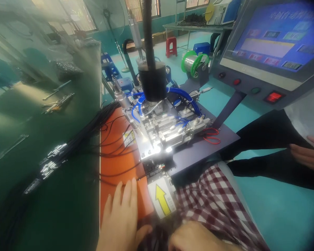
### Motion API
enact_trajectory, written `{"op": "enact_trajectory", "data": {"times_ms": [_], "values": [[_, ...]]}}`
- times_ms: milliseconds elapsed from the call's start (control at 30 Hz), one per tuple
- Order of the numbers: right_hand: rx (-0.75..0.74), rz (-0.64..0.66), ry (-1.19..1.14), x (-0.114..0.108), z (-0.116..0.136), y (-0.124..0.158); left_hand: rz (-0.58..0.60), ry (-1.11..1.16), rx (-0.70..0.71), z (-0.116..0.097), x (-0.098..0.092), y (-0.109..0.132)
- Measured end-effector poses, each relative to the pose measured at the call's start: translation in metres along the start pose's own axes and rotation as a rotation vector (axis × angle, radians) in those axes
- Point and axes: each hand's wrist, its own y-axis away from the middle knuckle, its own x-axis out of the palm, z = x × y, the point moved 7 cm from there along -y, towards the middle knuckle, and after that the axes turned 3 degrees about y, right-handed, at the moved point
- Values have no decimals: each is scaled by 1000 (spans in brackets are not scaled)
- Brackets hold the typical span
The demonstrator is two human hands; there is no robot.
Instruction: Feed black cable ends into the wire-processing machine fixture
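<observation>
My left hand [122, 212] lies palm down over the orange board [112, 202], fingers stretched out. Its fingertips are close to a thin black cable [128, 182] that runs toward the machine; whether they touch it I cannot tell. My right hand [196, 237] is at the bottom edge, in front of the checked cloth on my lap, with its fingers bent down, blurred and mostly hidden. Between and ahead of the hands is a white block with a yellow arrow [162, 200]. Beyond it stands a lit metal machine [172, 129] with blue air tubes.
A bundle of black cables with shiny ends [52, 160] lies on the dark green table [75, 202] at left. A touch screen [274, 38] with buttons stands at upper right, near a green wire spool [195, 64]. Another person's hand [307, 155] shows at the right edge.
</observation>
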Motion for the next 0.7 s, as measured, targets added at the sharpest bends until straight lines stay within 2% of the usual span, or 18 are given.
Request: {"op": "enact_trajectory", "data": {"times_ms": [167, 400, 700], "values": [[1, 12, -63, 7, -5, 7, 10, 0, 21, 0, -1, 1], [15, -79, -133, -2, -4, 27, 23, -9, 9, -1, -2, -3], [31, 43, -92, 6, -2, 17, 66, -12, 0, -2, -4, -3]]}}
